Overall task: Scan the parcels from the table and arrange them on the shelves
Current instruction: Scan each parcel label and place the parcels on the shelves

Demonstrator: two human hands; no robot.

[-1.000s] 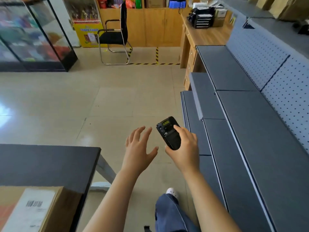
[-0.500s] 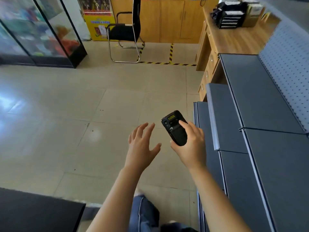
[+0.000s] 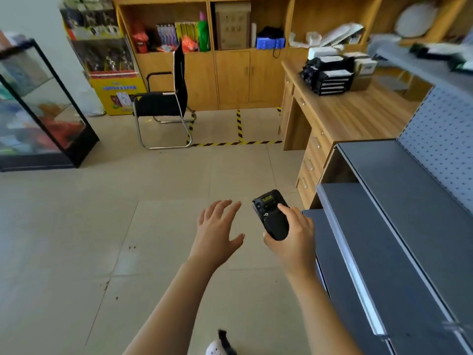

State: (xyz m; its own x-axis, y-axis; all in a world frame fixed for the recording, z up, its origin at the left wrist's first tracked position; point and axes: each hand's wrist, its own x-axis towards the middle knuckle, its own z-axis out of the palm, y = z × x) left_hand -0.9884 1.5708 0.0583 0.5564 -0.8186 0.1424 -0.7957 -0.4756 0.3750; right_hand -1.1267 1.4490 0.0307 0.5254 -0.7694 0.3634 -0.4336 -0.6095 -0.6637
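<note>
Right hand (image 3: 294,237) wrapped around a black handheld scanner (image 3: 271,216), thumb laid over the keypad, small lit screen tipped up toward the wearer, probably kept ready for the next read. Left hand (image 3: 217,231) empty beside it, fingers spread, palm down, hovering over bare floor tiles (image 3: 76,226) and touching nothing; likely kept free for lifting a parcel. Grey metal shelves (image 3: 399,206) in stepped tiers just to the right of the scanner hand, all visible tiers bare, backed by a perforated panel (image 3: 445,142). No parcels and no table anywhere in view, so presumably behind or beside the wearer; judging from the vacant shelves, arranging barely begun or not yet begun. Wooden desk (image 3: 345,116) beyond the shelves, carrying a black stack of letter trays (image 3: 330,75). Black cantilever chair (image 3: 166,98) farther out, facing left, near yellow-and-black floor tape (image 3: 238,129). Wooden cabinets (image 3: 230,73) with cluttered cubbies along the back wall, glass display case (image 3: 38,111) at far left. White shoe (image 3: 217,348) at the bottom edge, mid-stride by the look of it.
</note>
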